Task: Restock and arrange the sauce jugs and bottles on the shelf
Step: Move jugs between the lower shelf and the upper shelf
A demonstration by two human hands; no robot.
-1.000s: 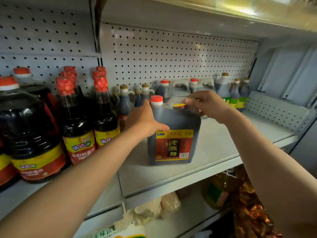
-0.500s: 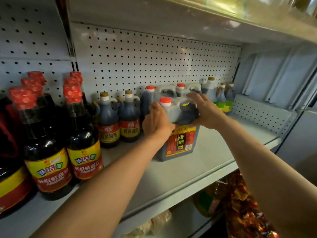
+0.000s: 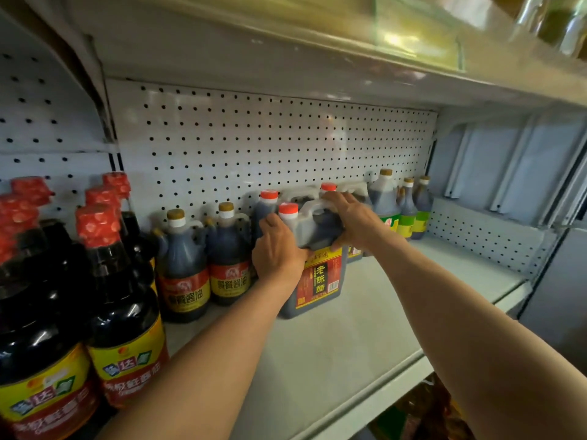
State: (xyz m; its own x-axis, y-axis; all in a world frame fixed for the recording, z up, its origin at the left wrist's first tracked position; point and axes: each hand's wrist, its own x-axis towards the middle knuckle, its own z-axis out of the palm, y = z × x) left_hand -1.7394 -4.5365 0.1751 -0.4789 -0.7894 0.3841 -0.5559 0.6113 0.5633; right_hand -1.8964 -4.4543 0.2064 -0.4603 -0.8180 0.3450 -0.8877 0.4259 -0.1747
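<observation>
A square dark vinegar jug [image 3: 320,277] with an orange cap and a red-and-yellow label stands on the grey shelf [image 3: 333,347], deep toward the pegboard. My left hand [image 3: 278,249] grips its left shoulder beside the cap. My right hand [image 3: 352,222] wraps over its clear handle and right top corner. Two more orange-capped jugs [image 3: 268,206] stand right behind it, partly hidden. To its left are two round soy sauce jugs [image 3: 228,265] with gold caps.
Tall red-capped soy sauce bottles [image 3: 124,309] crowd the left front of the shelf. Green-labelled jugs [image 3: 405,211] stand at the back right near the perforated side wall [image 3: 482,236]. An upper shelf [image 3: 317,42] hangs low overhead. Packaged goods show on the shelf below.
Both hands have pushed the vinegar jug from the shelf's front edge back toward the pegboard, up against the rear jugs. The view has moved closer and to the right.
</observation>
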